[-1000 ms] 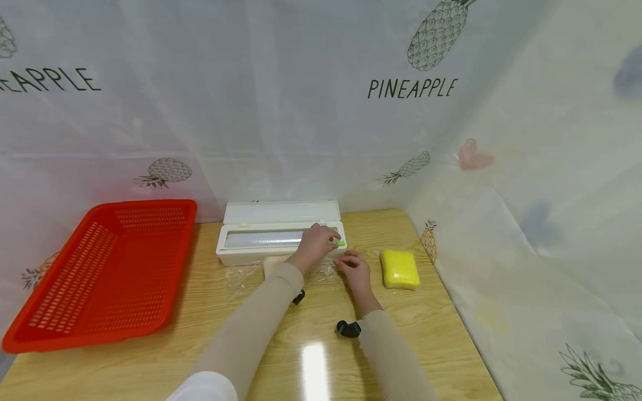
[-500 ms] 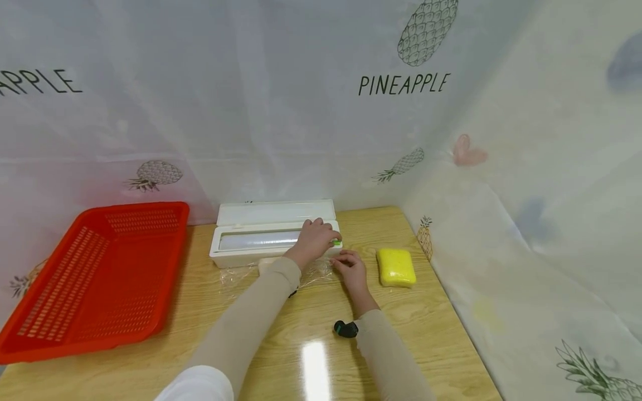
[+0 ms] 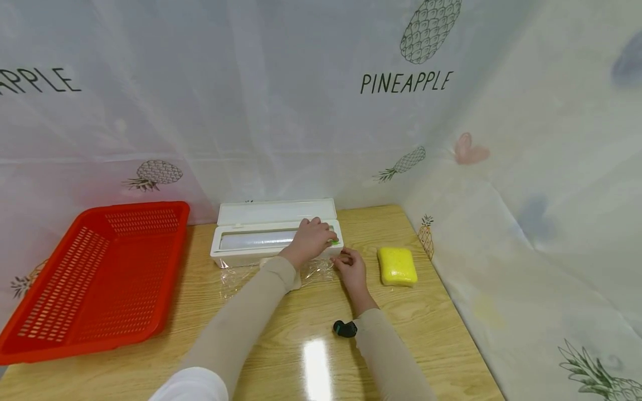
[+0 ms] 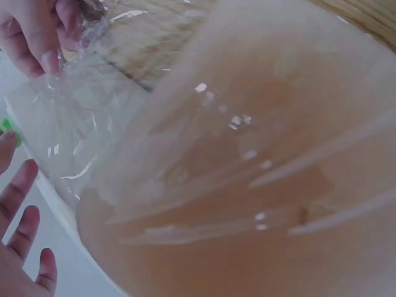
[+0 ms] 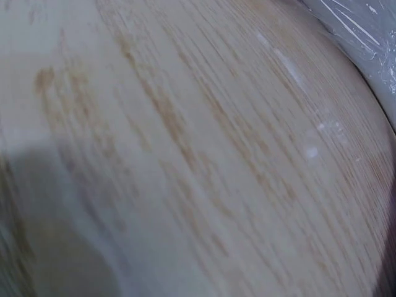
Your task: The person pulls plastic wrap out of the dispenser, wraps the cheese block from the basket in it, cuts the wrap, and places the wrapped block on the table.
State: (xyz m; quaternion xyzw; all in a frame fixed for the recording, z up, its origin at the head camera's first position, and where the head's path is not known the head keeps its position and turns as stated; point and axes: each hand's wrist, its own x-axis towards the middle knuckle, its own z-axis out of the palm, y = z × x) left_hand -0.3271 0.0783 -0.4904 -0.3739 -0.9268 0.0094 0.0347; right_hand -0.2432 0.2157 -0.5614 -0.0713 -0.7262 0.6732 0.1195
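My left hand (image 3: pixel 311 242) reaches over the right end of a white cling film dispenser (image 3: pixel 236 257), whose lid (image 3: pixel 278 210) stands up at the back. One digit touches a green slider (image 4: pixel 10 129) there; the other fingers lie loose and spread in the left wrist view. At the dispenser's front right corner, my right hand (image 3: pixel 353 270) pinches the edge of the clear cling film (image 3: pixel 318 270). This film runs from the dispenser onto the table and lies over a beige object (image 3: pixel 297 281), partly hidden beneath my left forearm. The right wrist view shows mostly wood grain.
A red perforated plastic basket (image 3: pixel 173 267) stands at the left of the wooden table (image 3: pixel 401 323). To the right of my right hand lies a yellow, film-wrapped block (image 3: pixel 397 266). Patterned curtain sheets (image 3: pixel 281 111) bound the table at the back and right.
The head view has shifted slightly. My left hand has slid a little to the left with the green slider, and its forearm uncovers more of the beige object. My right hand stays at the film's edge.
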